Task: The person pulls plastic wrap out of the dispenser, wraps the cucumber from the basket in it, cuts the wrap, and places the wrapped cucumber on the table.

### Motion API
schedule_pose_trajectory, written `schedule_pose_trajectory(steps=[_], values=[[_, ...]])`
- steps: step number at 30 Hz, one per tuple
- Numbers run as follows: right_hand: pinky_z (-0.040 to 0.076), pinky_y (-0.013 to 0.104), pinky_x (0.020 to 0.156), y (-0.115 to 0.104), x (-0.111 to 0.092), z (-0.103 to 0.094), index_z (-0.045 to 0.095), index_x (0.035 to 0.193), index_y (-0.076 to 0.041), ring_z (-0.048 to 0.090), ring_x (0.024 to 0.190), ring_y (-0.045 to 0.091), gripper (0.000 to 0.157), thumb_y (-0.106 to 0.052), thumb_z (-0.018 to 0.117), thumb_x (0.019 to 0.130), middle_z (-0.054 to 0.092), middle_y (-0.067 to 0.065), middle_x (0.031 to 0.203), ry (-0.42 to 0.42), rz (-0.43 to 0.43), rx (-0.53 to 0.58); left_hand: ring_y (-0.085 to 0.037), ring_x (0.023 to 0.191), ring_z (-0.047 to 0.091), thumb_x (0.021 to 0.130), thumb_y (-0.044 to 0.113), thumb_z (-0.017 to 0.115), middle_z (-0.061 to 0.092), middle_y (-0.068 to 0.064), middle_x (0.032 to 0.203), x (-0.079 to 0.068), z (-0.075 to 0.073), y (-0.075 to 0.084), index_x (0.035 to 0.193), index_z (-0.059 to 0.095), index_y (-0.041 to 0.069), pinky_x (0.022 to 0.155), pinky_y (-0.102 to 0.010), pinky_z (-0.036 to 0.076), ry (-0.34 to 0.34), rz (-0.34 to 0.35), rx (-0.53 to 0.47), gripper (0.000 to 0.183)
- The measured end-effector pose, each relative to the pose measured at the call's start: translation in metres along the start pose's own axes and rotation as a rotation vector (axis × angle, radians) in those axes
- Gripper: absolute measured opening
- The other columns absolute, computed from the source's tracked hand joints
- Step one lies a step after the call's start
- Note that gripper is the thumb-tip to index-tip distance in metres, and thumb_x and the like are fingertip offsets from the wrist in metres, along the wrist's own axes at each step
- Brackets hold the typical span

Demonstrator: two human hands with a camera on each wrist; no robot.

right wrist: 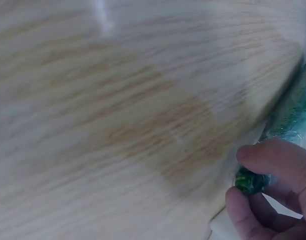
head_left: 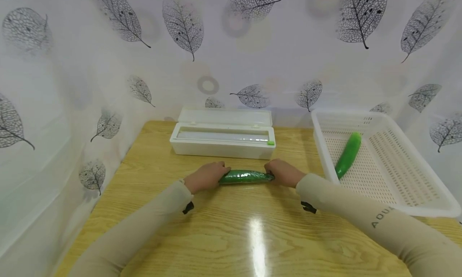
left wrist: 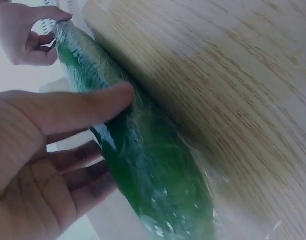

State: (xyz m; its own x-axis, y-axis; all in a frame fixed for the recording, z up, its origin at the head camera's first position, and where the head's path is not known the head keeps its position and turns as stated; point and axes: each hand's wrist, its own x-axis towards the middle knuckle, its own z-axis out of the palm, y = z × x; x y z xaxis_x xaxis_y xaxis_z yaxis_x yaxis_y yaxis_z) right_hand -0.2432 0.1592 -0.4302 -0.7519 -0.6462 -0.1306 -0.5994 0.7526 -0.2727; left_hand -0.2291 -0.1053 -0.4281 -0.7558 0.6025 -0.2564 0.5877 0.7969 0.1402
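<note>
A green cucumber (head_left: pixel 246 176) wrapped in clear plastic film lies crosswise on the wooden table, between both hands. My left hand (head_left: pixel 207 176) holds its left part; in the left wrist view the thumb lies over the wrapped cucumber (left wrist: pixel 158 170) with the other fingers curled at its side. Loose film sticks out past the near end there. At the opposite tip, my right hand (head_left: pixel 284 172) pinches the cucumber; the right wrist view has its dark end (right wrist: pixel 250 181) between thumb and fingers. Creases in the film catch the light.
Behind the hands stands a white cling film dispenser (head_left: pixel 223 149), lid (head_left: pixel 225 116) raised, with a film roll inside and a green slider (head_left: pixel 270 142) at its right. To the right, a white plastic basket (head_left: pixel 382 180) holds another cucumber (head_left: pixel 348 154). A leaf-patterned curtain hangs behind the table.
</note>
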Motion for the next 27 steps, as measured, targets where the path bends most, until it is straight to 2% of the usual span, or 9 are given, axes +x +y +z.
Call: schedule_pose_trajectory(steps=[4, 8, 10, 12, 16, 19, 22, 25, 27], values=[[0.040, 0.022, 0.054, -0.003, 0.001, 0.001, 0.058, 0.070, -0.008, 0.046, 0.060, 0.008, 0.022, 0.002, 0.077, 0.070, 0.059, -0.001, 0.068, 0.009, -0.019, -0.022, -0.029, 0.122, 0.051, 0.082, 0.015, 0.073, 0.046, -0.017, 0.139, -0.010, -0.001, -0.013, 0.143, 0.037, 0.006, 0.102, -0.040, 0.045, -0.022, 0.032, -0.084, 0.072], [0.040, 0.023, 0.054, -0.007, 0.001, 0.001, 0.057, 0.069, -0.009, 0.045, 0.060, 0.008, 0.022, 0.001, 0.077, 0.070, 0.058, -0.001, 0.066, 0.030, -0.056, -0.051, -0.034, 0.131, 0.042, 0.080, 0.030, 0.075, 0.037, -0.019, 0.146, -0.027, -0.004, -0.040, 0.147, 0.027, 0.005, 0.107, -0.046, 0.039, -0.041, 0.012, -0.237, 0.086], [0.040, 0.023, 0.055, -0.009, 0.002, 0.002, 0.057, 0.069, -0.009, 0.044, 0.060, 0.008, 0.022, 0.000, 0.077, 0.071, 0.058, -0.001, 0.067, 0.032, -0.059, -0.062, -0.036, 0.129, 0.044, 0.084, 0.034, 0.070, 0.041, -0.020, 0.143, -0.037, -0.007, -0.057, 0.145, 0.030, 0.003, 0.105, -0.048, 0.040, -0.062, -0.027, -0.341, 0.079], [0.041, 0.023, 0.055, -0.010, 0.003, 0.002, 0.058, 0.069, -0.009, 0.045, 0.060, 0.008, 0.021, 0.001, 0.076, 0.071, 0.058, 0.000, 0.067, 0.035, -0.053, -0.071, -0.036, 0.122, 0.050, 0.092, 0.035, 0.060, 0.048, -0.021, 0.136, -0.044, -0.008, -0.074, 0.139, 0.039, 0.000, 0.100, -0.049, 0.044, -0.084, -0.067, -0.444, 0.063], [0.042, 0.025, 0.056, -0.009, 0.002, 0.000, 0.058, 0.071, -0.008, 0.046, 0.061, 0.009, 0.020, 0.002, 0.075, 0.070, 0.059, 0.000, 0.069, 0.038, -0.038, -0.079, -0.025, 0.099, 0.061, 0.100, 0.029, 0.043, 0.063, -0.018, 0.113, -0.052, -0.010, -0.099, 0.122, 0.056, -0.004, 0.085, -0.041, 0.052, -0.141, -0.122, -0.621, 0.041], [0.042, 0.025, 0.056, -0.008, 0.000, -0.001, 0.058, 0.072, -0.008, 0.048, 0.062, 0.009, 0.020, 0.003, 0.075, 0.070, 0.060, 0.001, 0.070, 0.039, -0.039, -0.083, -0.020, 0.093, 0.064, 0.100, 0.026, 0.044, 0.066, -0.016, 0.107, -0.054, -0.009, -0.103, 0.119, 0.058, -0.006, 0.082, -0.037, 0.055, -0.216, -0.142, -0.706, 0.039], [0.043, 0.025, 0.056, -0.007, -0.002, -0.001, 0.058, 0.072, -0.007, 0.049, 0.063, 0.009, 0.021, 0.003, 0.076, 0.070, 0.060, 0.002, 0.071, 0.039, -0.038, -0.082, -0.019, 0.095, 0.065, 0.096, 0.026, 0.052, 0.066, -0.016, 0.111, -0.055, -0.008, -0.100, 0.123, 0.055, -0.005, 0.084, -0.036, 0.055, -0.274, -0.117, -0.717, 0.041], [0.042, 0.025, 0.056, -0.006, -0.003, 0.000, 0.058, 0.072, -0.008, 0.049, 0.064, 0.009, 0.021, 0.001, 0.077, 0.071, 0.060, 0.002, 0.072, 0.037, -0.032, -0.081, -0.017, 0.090, 0.065, 0.092, 0.022, 0.061, 0.066, -0.015, 0.109, -0.054, -0.005, -0.097, 0.123, 0.055, -0.005, 0.080, -0.034, 0.055, -0.261, -0.055, -0.710, 0.043], [0.042, 0.025, 0.056, -0.006, -0.004, 0.000, 0.058, 0.072, -0.008, 0.049, 0.064, 0.009, 0.022, 0.001, 0.078, 0.071, 0.060, 0.001, 0.072, 0.035, -0.029, -0.082, -0.016, 0.085, 0.066, 0.092, 0.022, 0.061, 0.068, -0.013, 0.105, -0.053, -0.002, -0.097, 0.121, 0.057, -0.004, 0.076, -0.032, 0.055, -0.219, -0.021, -0.692, 0.040]])
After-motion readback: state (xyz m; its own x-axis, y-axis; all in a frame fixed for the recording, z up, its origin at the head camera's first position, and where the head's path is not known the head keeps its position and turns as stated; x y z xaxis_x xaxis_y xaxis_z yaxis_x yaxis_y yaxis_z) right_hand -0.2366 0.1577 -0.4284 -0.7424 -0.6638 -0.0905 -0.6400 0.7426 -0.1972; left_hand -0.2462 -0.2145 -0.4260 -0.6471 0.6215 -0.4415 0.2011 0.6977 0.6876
